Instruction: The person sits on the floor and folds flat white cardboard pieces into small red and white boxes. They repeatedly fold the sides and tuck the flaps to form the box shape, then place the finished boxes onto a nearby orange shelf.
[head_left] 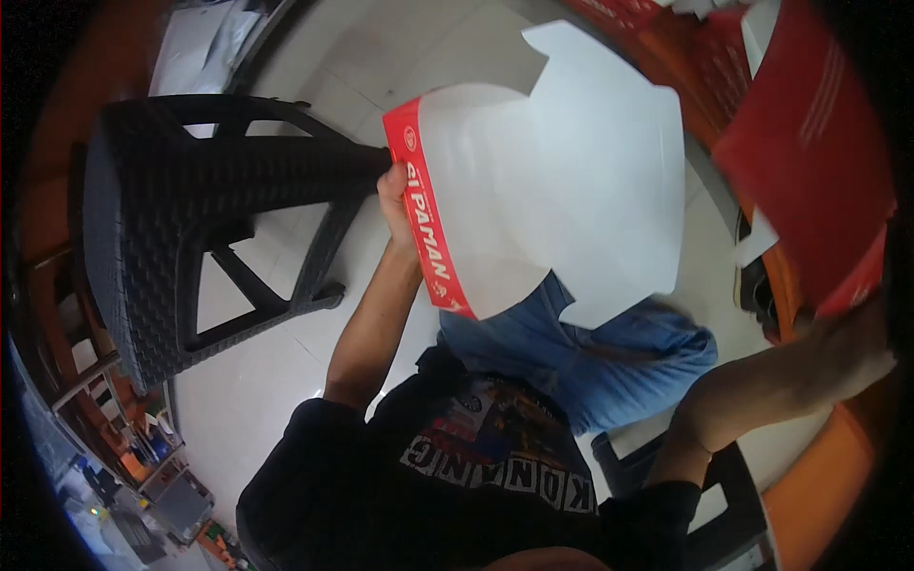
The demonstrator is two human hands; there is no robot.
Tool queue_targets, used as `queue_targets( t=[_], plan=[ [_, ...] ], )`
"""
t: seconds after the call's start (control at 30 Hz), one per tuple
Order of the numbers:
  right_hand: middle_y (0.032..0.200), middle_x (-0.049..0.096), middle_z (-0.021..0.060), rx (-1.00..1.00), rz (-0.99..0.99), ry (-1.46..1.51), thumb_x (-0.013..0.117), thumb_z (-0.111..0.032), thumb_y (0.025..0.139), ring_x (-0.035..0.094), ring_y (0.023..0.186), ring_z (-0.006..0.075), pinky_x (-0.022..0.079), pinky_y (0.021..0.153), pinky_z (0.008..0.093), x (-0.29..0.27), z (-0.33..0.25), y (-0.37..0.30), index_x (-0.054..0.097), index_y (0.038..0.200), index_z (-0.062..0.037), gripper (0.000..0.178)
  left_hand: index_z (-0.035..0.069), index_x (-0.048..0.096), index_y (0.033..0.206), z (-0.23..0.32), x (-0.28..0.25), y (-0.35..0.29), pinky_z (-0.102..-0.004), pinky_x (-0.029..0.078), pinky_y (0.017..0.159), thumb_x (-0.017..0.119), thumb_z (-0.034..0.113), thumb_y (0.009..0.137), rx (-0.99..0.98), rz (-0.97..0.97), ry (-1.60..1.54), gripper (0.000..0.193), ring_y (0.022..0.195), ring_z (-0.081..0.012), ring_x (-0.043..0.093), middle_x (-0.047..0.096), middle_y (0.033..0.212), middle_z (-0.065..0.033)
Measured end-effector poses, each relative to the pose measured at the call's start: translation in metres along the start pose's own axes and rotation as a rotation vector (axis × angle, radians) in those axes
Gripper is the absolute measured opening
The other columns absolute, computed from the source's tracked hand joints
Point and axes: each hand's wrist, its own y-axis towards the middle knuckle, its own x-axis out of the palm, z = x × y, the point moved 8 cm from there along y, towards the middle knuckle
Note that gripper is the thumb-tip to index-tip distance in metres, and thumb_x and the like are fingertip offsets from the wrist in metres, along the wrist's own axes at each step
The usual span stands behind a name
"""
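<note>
My left hand is closed on the red printed edge of a large white cardboard box blank. The blank is slightly curved, its plain white inside faces me, and notched flaps stick out along its far right edge. It is raised above my legs. Off to the right, my right hand is at the lower end of a red cardboard blank. Motion blur hides its fingers, so I cannot tell whether they grip it.
A black woven-pattern plastic stool lies tipped on its side at the left. More red cardboard lies on an orange-brown wooden surface along the right. Papers rest at the upper left. Shelves with small items stand at the lower left.
</note>
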Motion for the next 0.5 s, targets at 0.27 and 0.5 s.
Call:
queue_targets(
  t=[0.27,0.5],
  plan=[
    [0.113,0.069,0.023,0.35,0.092,-0.003,0.06,-0.025,0.103,0.071,0.104,0.0356,0.058,0.086,0.0391,-0.062,0.021,-0.148,0.059,0.136,-0.0042,0.04,0.008,0.012,0.163,-0.052,0.127,-0.008,-0.0428,0.057,0.1,0.076,0.059,0.075,0.112,-0.449,0.171,0.12,0.124,-0.0267,0.063,0.049,0.149,-0.0156],
    [0.099,0.073,0.0247,0.463,-0.372,-0.11,0.064,-0.003,0.098,0.075,0.079,0.032,0.059,0.07,0.0387,-0.001,0.055,-0.214,0.058,0.13,0.002,0.032,0.007,0.024,0.157,-0.124,0.132,-0.051,-0.0442,0.05,0.105,0.074,0.046,0.084,-0.127,-0.444,0.322,0.096,0.126,-0.0273,0.058,0.053,0.14,-0.0146]
  ],
)
